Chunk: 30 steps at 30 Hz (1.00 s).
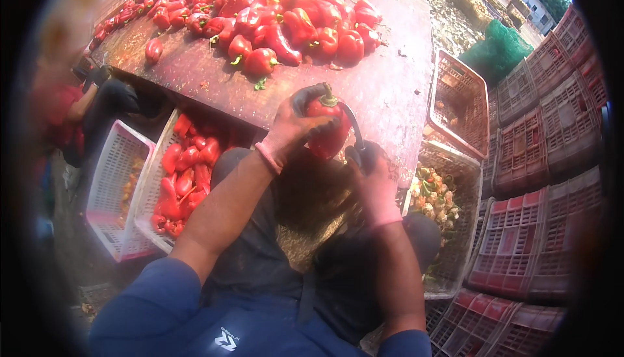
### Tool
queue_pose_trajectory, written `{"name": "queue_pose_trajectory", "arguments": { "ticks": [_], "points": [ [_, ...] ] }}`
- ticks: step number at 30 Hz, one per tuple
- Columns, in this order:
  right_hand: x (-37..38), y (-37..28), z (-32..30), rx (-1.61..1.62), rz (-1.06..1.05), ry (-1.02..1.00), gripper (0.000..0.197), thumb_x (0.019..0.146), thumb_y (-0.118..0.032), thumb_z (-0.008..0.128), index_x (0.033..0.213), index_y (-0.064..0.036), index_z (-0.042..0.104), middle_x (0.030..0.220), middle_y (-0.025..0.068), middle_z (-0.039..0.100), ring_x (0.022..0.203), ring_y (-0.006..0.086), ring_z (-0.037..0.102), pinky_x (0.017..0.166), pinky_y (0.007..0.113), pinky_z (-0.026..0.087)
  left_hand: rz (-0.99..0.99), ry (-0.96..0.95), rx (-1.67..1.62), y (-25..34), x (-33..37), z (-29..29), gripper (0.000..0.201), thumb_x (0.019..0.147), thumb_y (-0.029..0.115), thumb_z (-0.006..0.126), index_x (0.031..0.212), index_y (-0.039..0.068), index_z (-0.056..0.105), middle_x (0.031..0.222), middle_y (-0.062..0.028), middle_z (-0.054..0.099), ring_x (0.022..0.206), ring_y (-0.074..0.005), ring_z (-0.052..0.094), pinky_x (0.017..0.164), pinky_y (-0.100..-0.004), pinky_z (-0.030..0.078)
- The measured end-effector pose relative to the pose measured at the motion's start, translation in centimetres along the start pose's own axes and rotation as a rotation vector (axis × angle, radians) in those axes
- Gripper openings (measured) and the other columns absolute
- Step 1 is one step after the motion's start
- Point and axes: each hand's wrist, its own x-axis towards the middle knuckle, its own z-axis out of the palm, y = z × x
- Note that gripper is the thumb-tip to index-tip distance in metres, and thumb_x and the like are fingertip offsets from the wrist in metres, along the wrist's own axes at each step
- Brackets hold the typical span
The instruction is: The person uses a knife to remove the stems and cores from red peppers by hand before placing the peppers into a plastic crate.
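A red bell pepper [328, 137] with its green stem up is gripped by my left hand [292, 123], which wears a dark-fingered pink glove. My right hand [378, 181], gloved alike, closes on the handle of a small curved knife [354, 126]. The knife's blade arches up along the pepper's right side, close to the stem; whether it cuts into the flesh I cannot tell. Both hands are above my lap at the near edge of a reddish, wet-looking table [396, 90]. Beyond them lies a big heap of whole red bell peppers [286, 22].
Left of my knees, a crate [148, 185] holds red peppers [184, 175], beside another pale crate [117, 194]. At my right, a crate [478, 185] contains cut-off stems and cores [437, 194]. Crates are stacked [520, 155] at far right, near green netting [497, 51]. Another person [75, 107] sits at left.
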Motion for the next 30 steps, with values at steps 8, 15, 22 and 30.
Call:
{"name": "queue_pose_trajectory", "arguments": {
  "ticks": [8,15,22,30],
  "points": [
    [-0.1,-1.2,-0.4,-0.125,0.039,-0.151,0.037,0.089,-0.037,0.074,0.109,-0.0076,0.062,0.095,0.0158,0.071,0.091,0.0365,0.070,0.080,0.047,0.054,-0.144,-0.008,-0.102,0.3,-0.4,-0.2,0.055,0.082,0.002,0.082,0.131,-0.003,0.058,0.116,-0.0043,0.066,0.104,-0.0114,0.064,0.091,-0.0271,0.055],
    [-0.8,0.0,0.4,-0.105,0.059,-0.116,0.038,0.089,-0.038,0.074,0.106,-0.0067,0.061,0.093,0.0168,0.071,0.089,0.0365,0.070,0.080,0.048,0.054,0.011,0.021,0.208,-0.9,-0.2,0.1,0.059,0.079,0.000,0.084,0.132,-0.002,0.059,0.116,-0.0064,0.068,0.104,-0.0129,0.065,0.090,-0.0285,0.057],
    [-0.6,-1.3,-0.3,-0.098,0.087,-0.162,0.038,0.089,-0.039,0.073,0.105,-0.0064,0.062,0.089,0.0169,0.071,0.086,0.0365,0.071,0.078,0.048,0.054,-0.211,0.010,-0.108,0.0,-0.7,0.5,0.054,0.082,0.004,0.083,0.130,-0.002,0.060,0.115,-0.0064,0.069,0.102,-0.0135,0.066,0.092,-0.0292,0.056],
    [-2.2,0.6,1.1,-0.048,0.123,-0.280,0.040,0.088,-0.040,0.074,0.105,-0.0052,0.062,0.090,0.0188,0.072,0.085,0.0369,0.071,0.077,0.049,0.055,-0.092,0.035,-0.138,-0.7,0.9,-1.3,0.051,0.085,0.000,0.079,0.130,-0.007,0.056,0.112,-0.0093,0.066,0.098,-0.0153,0.066,0.088,-0.0280,0.057]
  ]
}}
